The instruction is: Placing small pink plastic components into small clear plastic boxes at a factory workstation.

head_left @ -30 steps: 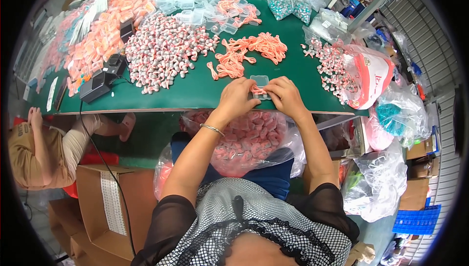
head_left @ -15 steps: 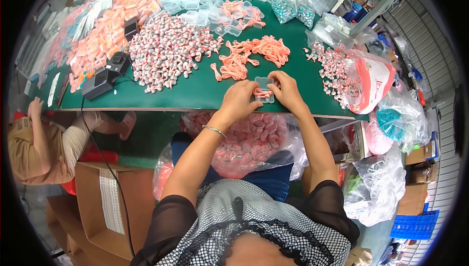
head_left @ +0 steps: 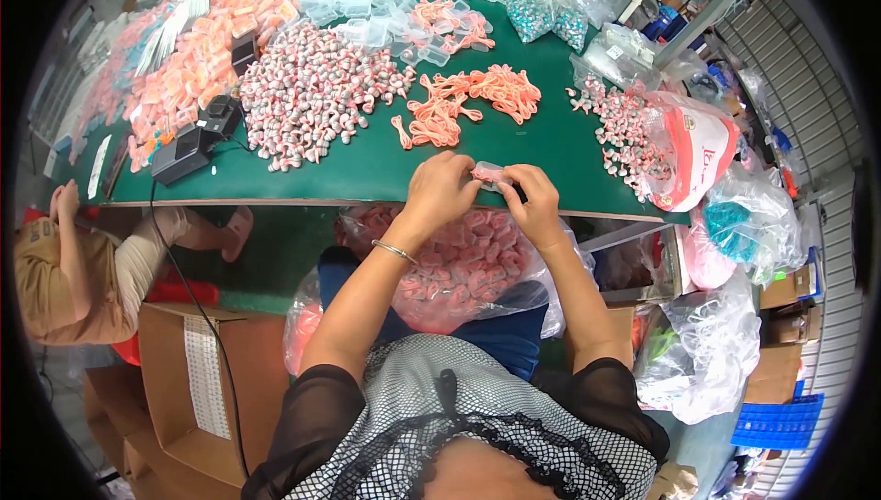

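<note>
Green table (head_left: 367, 165) — candy heap (head_left: 312, 96), orange cords (head_left: 468, 101), black box (head_left: 184, 151).

Both forearms reach forward, left hand (head_left: 442, 190) and right hand (head_left: 532, 201) close together, fingers pinched.

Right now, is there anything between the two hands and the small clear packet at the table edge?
Nothing visible. The left hand and the right hand both already pinch the small clear packet directly, above the green table edge.
</note>
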The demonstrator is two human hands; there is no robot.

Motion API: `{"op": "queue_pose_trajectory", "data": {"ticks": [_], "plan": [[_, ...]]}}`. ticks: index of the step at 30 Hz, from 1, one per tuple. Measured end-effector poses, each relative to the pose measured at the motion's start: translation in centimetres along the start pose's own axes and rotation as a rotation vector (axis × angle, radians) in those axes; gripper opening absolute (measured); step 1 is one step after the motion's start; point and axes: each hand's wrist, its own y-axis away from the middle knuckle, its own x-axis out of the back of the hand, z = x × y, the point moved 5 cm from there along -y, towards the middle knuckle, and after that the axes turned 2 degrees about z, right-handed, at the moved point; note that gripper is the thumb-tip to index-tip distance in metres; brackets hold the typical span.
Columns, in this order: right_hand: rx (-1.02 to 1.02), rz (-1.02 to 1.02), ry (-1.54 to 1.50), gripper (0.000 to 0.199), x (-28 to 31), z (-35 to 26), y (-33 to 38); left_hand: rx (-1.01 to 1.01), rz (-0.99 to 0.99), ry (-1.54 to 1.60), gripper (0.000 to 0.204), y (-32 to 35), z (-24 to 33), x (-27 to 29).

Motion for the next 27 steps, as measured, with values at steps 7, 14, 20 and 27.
{"op": "queue_pose_trajectory", "data": {"ticks": [7, 14, 20, 27], "plan": [[0.036, 0.013, -0.002, 0.020, -0.2, 0.0, 0.4, 0.092, 0.169, 0.022, 0.014, 0.5, 0.3, -0.1], [0.074, 0.029, 0.011, 0.021, -0.3, -0.3, 0.4, 0.261, 0.130, 0.032, 0.015, 0.3, 0.1, -0.5], [0.076, 0.040, 0.008, 0.023, -0.3, -0.2, 0.7, 0.205, 0.217, -0.053, 0.016, 1.1, 1.0, -0.6], [0.102, 0.053, 0.017, 0.024, -0.5, -0.4, 0.8, 0.134, 0.260, -0.060, 0.014, 2.3, 1.1, -0.7]]}}
